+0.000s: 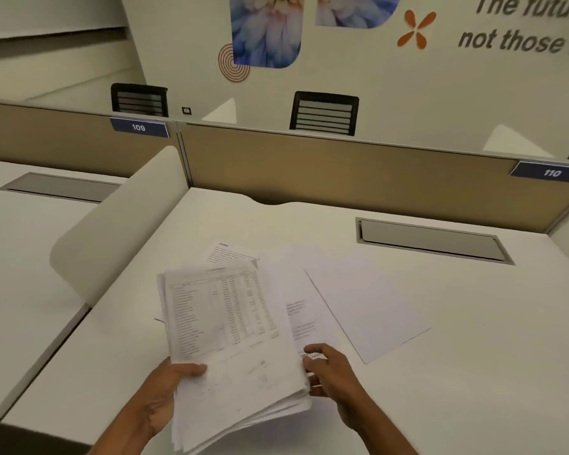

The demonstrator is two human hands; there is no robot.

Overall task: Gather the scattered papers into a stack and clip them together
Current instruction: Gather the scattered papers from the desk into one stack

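**Paper stack, held above front edge of desk**

The stack of papers [230,339] is gripped at its near left corner by the left hand [165,399], thumb on top and fingers beneath, and is held tilted above the desk [473,356] near its front edge. The right hand [329,372] is set against the stack's right edge, fingers curled; whether anything is pinched cannot be told. Loose toward the desk's middle: a printed sheet [296,310] partly covered by the stack, a blank sheet [368,300] to its right, and another printed sheet [224,252] behind. A cable hatch [431,239] is set near the back edge.
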